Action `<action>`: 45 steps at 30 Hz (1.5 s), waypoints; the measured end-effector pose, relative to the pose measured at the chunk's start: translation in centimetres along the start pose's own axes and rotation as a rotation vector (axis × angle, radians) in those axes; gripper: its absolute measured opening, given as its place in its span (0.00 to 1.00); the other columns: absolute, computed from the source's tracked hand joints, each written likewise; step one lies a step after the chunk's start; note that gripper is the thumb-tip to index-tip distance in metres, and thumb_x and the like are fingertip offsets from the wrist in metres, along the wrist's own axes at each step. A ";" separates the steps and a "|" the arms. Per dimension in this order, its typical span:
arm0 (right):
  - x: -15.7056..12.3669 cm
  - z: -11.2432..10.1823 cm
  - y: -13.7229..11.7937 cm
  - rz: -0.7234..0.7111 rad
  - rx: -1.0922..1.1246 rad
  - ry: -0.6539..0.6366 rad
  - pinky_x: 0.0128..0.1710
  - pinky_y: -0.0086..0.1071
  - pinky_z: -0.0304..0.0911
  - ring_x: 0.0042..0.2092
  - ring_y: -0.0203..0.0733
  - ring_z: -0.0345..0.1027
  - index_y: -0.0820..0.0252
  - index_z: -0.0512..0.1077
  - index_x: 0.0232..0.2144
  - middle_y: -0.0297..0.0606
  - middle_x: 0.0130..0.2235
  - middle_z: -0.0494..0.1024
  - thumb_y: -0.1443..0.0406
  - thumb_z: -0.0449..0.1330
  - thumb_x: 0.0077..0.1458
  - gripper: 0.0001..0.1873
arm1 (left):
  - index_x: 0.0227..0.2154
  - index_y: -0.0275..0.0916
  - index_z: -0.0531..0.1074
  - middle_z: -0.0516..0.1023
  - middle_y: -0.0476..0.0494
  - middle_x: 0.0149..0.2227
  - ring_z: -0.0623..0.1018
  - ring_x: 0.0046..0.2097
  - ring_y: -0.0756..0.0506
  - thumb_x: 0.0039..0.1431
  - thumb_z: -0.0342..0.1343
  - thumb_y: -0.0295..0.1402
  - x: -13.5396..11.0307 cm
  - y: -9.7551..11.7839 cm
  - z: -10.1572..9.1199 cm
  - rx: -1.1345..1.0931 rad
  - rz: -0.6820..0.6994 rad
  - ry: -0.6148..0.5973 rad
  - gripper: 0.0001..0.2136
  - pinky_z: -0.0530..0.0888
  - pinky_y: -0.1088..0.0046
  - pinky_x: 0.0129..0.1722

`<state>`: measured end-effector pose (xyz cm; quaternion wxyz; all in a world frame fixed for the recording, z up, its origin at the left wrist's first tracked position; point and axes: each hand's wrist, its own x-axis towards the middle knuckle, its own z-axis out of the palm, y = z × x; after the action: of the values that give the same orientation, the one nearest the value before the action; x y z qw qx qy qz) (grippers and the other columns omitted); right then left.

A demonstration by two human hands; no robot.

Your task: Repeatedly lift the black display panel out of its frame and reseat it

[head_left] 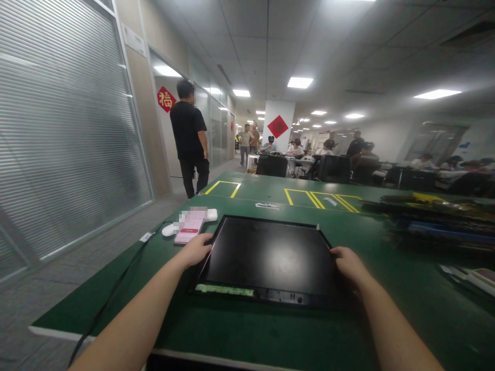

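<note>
A flat black display panel (270, 255) with a dark frame lies face up, or nearly so, over the green table. Light reflects off its screen, and a green strip (224, 290) runs along the left part of its near edge. At its left edge, my left hand (196, 251) is closed on the frame, thumb on top. On the opposite side my right hand (350, 265) grips the right edge, its lower fingers hidden beneath. Whether the panel rests fully on the table or is slightly raised, I cannot tell.
Beyond my left hand lie a pink-screened phone (190, 226) and a white object (168, 230) by a black cable (112, 293). Stacked dark parts (436, 216) stand at the right. Yellow tape (309, 200) marks the table's far side. A person in black (189, 134) stands back left.
</note>
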<state>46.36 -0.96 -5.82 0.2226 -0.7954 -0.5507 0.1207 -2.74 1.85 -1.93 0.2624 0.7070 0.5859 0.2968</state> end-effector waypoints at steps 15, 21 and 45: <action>0.3 -0.1 0.6 -0.017 -0.077 0.023 0.49 0.34 0.63 0.51 0.48 0.71 0.64 0.77 0.47 0.49 0.51 0.76 0.77 0.52 0.46 0.25 | 0.59 0.41 0.68 0.83 0.44 0.30 0.80 0.26 0.47 0.59 0.54 0.24 -1.7 4.9 -0.1 -0.957 -0.397 0.081 0.24 0.76 0.75 0.24; 0.2 -0.2 0.5 -0.002 -0.078 0.022 0.47 0.34 0.64 0.51 0.49 0.71 0.63 0.77 0.46 0.49 0.51 0.76 0.76 0.53 0.47 0.25 | 0.60 0.39 0.65 0.83 0.45 0.31 0.81 0.25 0.46 0.56 0.55 0.21 -1.2 4.1 0.1 -1.041 -0.417 0.059 0.28 0.78 0.73 0.26; 0.2 -0.3 0.4 -0.011 -0.110 -0.016 0.52 0.37 0.63 0.54 0.52 0.69 0.67 0.75 0.49 0.51 0.53 0.74 0.75 0.52 0.47 0.27 | 0.55 0.37 0.69 0.83 0.42 0.30 0.83 0.31 0.40 0.43 0.67 0.23 -0.8 1.9 1.3 -1.027 -0.351 -0.170 0.32 0.80 0.65 0.32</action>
<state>46.86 -0.95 -5.74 0.1748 -0.8024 -0.5625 0.0957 -0.57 0.68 -1.54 0.6655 0.4013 0.4516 0.4383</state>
